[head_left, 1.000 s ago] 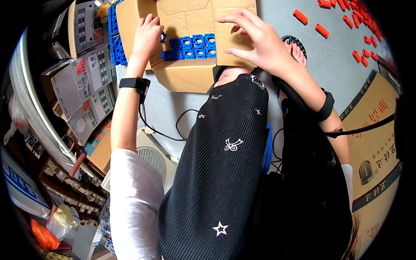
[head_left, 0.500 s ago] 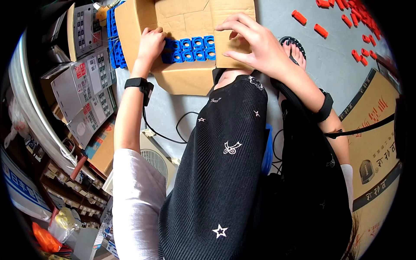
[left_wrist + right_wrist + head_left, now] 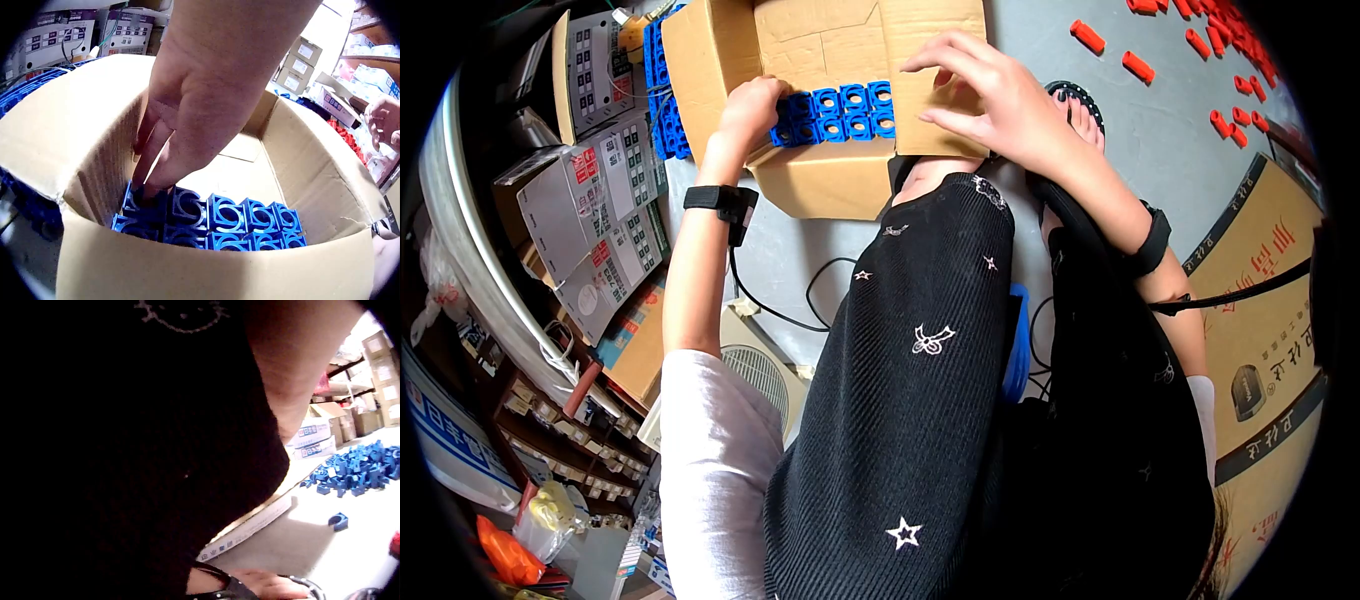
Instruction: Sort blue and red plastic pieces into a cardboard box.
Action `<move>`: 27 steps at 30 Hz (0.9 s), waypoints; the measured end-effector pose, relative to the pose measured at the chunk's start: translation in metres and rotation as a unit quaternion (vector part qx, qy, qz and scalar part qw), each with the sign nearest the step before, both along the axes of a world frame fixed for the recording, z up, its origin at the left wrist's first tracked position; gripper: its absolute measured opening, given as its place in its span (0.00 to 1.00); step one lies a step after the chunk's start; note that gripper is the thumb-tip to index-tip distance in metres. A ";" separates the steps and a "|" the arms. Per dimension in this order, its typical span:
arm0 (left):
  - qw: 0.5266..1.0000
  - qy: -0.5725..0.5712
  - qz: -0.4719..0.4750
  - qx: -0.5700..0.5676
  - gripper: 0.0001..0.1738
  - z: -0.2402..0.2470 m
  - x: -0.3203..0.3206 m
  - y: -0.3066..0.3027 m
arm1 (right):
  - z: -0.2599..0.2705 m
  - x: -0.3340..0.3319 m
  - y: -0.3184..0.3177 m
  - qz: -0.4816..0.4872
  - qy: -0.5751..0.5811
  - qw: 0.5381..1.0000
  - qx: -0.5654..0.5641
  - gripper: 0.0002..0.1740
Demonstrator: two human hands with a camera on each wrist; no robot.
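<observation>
Blue ring-shaped pipe clips (image 3: pixel 855 98) stand in two rows inside an open cardboard box (image 3: pixel 825 190). My left hand (image 3: pixel 752 112) reaches down over the box's left side. In the left wrist view, its fingers pinch the blue pipe clip (image 3: pixel 156 211) at the left end of the far row, beside the box wall; the fingertips are partly hidden in the ring. My right hand (image 3: pixel 1005 98) hovers by the right flap (image 3: pixel 935 125), thumb and fingers spread in a loose curve with nothing between them. The right wrist view shows mostly dark trouser cloth.
More blue clips (image 3: pixel 666 125) stand left of the box. Red tubular pieces (image 3: pixel 1138 68) are scattered on the floor at the right, past a sandalled foot (image 3: pixel 1082 118). A large printed carton (image 3: pixel 1265 310) lies at right. The right wrist view shows a heap of blue clips (image 3: pixel 362 470).
My left hand has moved slightly toward me and lowered the blue pipe clip from near the left wall to the left end of the far row. The right hand has stayed by the flap.
</observation>
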State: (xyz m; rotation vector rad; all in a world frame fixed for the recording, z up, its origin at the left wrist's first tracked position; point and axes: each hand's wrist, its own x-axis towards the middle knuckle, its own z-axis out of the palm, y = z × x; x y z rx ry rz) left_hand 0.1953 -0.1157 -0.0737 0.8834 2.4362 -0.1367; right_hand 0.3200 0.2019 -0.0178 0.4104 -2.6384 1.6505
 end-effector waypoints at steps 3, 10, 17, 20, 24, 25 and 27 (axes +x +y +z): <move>0.997 -0.034 0.049 0.048 0.17 0.005 -0.003 -0.002 | 0.001 -0.002 0.015 -0.012 -0.041 0.999 0.006 0.18; 0.988 -0.045 0.086 0.118 0.16 0.030 0.008 0.009 | 0.026 0.005 0.061 -0.079 -0.111 0.991 -0.010 0.15; 0.985 0.015 0.102 0.136 0.15 0.065 0.035 -0.006 | 0.049 0.073 0.167 -0.205 -0.110 0.966 0.108 0.15; 0.986 0.013 0.117 0.115 0.17 0.069 0.056 -0.020 | 0.090 0.113 0.185 -0.286 -0.142 0.945 0.069 0.15; 0.968 -0.014 0.178 0.177 0.16 0.091 0.095 -0.027 | 0.160 0.164 0.190 -0.346 -0.095 0.933 -0.016 0.15; 0.955 -0.022 0.227 0.189 0.15 0.110 0.110 -0.020 | 0.181 0.176 0.188 -0.362 -0.085 0.928 -0.017 0.14; 0.925 -0.027 0.259 0.277 0.15 0.087 0.127 -0.044 | 0.212 0.201 0.185 -0.393 -0.053 0.918 -0.021 0.14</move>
